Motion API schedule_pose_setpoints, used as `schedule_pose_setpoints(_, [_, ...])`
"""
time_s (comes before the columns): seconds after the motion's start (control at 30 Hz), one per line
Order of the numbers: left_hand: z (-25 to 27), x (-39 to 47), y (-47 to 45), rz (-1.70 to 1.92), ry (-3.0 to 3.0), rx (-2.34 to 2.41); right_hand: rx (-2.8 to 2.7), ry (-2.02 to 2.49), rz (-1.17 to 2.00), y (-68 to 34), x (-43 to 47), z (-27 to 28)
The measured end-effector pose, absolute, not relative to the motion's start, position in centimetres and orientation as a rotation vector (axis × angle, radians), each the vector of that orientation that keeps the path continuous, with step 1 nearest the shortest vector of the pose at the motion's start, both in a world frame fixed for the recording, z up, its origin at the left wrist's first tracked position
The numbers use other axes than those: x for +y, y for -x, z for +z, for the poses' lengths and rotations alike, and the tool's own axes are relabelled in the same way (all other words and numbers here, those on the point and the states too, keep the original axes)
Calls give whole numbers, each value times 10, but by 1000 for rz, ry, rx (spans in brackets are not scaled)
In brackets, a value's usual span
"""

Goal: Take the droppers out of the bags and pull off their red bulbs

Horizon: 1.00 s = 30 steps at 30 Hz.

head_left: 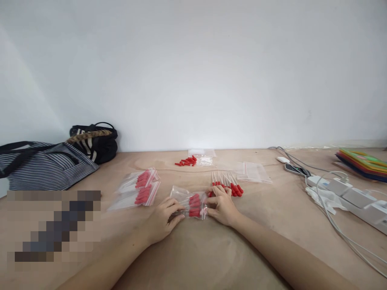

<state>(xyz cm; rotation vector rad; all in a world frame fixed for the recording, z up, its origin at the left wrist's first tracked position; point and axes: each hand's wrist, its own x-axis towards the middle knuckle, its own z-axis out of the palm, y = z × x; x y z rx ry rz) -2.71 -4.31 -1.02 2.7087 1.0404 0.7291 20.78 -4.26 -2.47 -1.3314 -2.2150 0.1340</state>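
A clear zip-lock bag (184, 197) lies on the table between my hands. Inside it are several droppers with red rubber bulbs (194, 205) and clear tubes. My left hand (166, 219) pinches the bag's left, tube end. My right hand (222, 207) has its fingers closed on the zip edge at the right. Just behind the right hand is a row of loose droppers (237, 190), red bulbs toward me. Two filled zip-lock bags (128, 193) lie to the left, one partly over the other.
Loose red bulbs (187, 162) lie at the back beside clear tubes (207, 160) on plastic. Flat bags (255, 172) are behind the droppers. A power strip (359, 197) with cables and a phone (298, 169) occupy the right; coloured folders (363, 164) and a striped bag (51, 167) flank the table.
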Motion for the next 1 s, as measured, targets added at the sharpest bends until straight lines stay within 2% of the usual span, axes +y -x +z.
schedule_pose_setpoints(0.37, [-9,-44,22,798,-2687,1103,-2112,1389,187,-195,-44,-22])
schedule_pose_setpoints(0.7, [-10,-43,23,809,-2694,1030,-2131,1423,361,-189,-44,-16])
schedule_pose_setpoints(1.0, [-11,-41,29,811,-2702,1090,-2335,1321,156,-179,-52,-7])
